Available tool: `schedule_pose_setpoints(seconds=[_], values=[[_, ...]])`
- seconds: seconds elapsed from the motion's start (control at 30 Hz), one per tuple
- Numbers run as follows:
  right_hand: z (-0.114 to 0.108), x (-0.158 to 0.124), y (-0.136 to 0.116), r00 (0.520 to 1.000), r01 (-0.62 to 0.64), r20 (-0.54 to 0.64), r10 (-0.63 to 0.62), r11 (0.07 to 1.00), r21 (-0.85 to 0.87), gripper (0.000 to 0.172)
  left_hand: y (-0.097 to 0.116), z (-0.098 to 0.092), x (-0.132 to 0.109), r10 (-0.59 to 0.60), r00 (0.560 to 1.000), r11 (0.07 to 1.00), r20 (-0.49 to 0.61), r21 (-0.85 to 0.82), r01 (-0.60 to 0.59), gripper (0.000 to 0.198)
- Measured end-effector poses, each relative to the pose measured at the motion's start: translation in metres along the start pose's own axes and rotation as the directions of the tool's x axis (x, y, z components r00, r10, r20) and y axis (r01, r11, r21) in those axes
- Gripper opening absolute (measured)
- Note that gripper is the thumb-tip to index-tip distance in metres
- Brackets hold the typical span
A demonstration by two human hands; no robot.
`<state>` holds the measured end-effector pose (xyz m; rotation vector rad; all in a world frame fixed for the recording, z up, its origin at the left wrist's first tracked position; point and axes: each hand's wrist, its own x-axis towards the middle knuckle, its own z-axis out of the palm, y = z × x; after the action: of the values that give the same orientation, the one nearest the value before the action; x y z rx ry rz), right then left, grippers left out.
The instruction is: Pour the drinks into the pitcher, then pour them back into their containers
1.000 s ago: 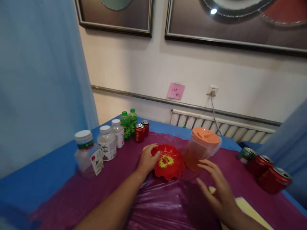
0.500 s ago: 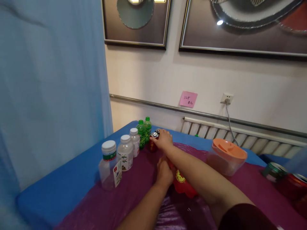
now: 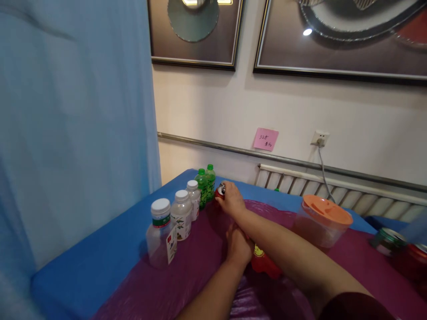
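My right hand (image 3: pixel 231 201) reaches across to the far left and is wrapped round a red drink can (image 3: pixel 220 191) beside two green bottles (image 3: pixel 206 186). The right forearm crosses over the red plastic bowl (image 3: pixel 263 262), hiding most of it. My left hand (image 3: pixel 238 246) rests with curled fingers on the bowl's left rim, under that forearm. Both are on a purple plastic sheet (image 3: pixel 187 275) over a blue table (image 3: pixel 100 262).
Three clear white-capped bottles (image 3: pixel 182 220) stand in a row at the left. A clear pitcher with an orange lid (image 3: pixel 322 222) stands at the right, with more cans (image 3: pixel 388 240) at the far right edge. A blue curtain (image 3: pixel 66 124) hangs on the left.
My right hand swung from beside the pitcher over my left arm to the cans at the far left and closed on one. The view turned left. The left hand stayed at the bowl.
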<state>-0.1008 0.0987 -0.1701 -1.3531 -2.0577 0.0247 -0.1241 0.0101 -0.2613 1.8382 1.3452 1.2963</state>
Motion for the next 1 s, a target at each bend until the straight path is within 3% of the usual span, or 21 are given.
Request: schedule_pose_setpoints(seconds=[0.13,0.23,0.3,0.37,0.5,0.6,0.7,0.87,1.0], values=[[-0.037,-0.033,0.019,0.988,0.057,-0.147,-0.05,0.998,0.042,0.058,0.0,-0.003,0.002,-0.047,0.965,0.995,-0.258,0.068,0.067,0.037],[-0.067,-0.075,0.039,0.944,0.164,-0.295,-0.144,0.986,0.041,0.057,0.002,-0.004,0.004,0.041,0.904,0.994,-0.425,0.109,0.006,0.054],[-0.084,-0.106,0.052,0.914,0.215,-0.356,-0.195,0.976,0.017,0.059,0.007,-0.004,0.004,0.137,0.913,0.987,-0.385,0.134,-0.092,0.07],[-0.096,-0.134,0.063,0.91,0.225,-0.361,-0.206,0.974,0.012,0.065,0.013,-0.003,0.002,0.229,0.937,0.97,-0.264,0.143,-0.196,0.079],[-0.114,-0.168,0.077,0.925,0.282,-0.292,-0.241,0.954,0.106,0.072,0.025,-0.004,-0.003,0.341,0.94,0.934,0.027,0.1,-0.342,0.078],[-0.121,-0.178,0.086,0.927,0.338,-0.235,-0.294,0.923,0.181,0.072,0.032,-0.006,-0.004,0.333,0.929,0.936,0.162,0.059,-0.346,0.076],[-0.119,-0.186,0.097,0.935,0.312,-0.241,-0.26,0.926,0.212,0.075,0.038,-0.009,-0.001,0.304,0.931,0.946,0.201,0.047,-0.32,0.072],[-0.102,-0.201,0.103,0.941,0.129,-0.338,-0.022,0.946,0.296,0.084,0.045,-0.013,0.002,0.298,0.943,0.94,0.147,0.124,-0.316,0.069],[-0.097,-0.208,0.099,0.946,0.114,-0.324,0.016,0.919,0.377,0.087,0.049,-0.013,0.0,0.351,0.923,0.907,0.159,0.188,-0.377,0.069]])
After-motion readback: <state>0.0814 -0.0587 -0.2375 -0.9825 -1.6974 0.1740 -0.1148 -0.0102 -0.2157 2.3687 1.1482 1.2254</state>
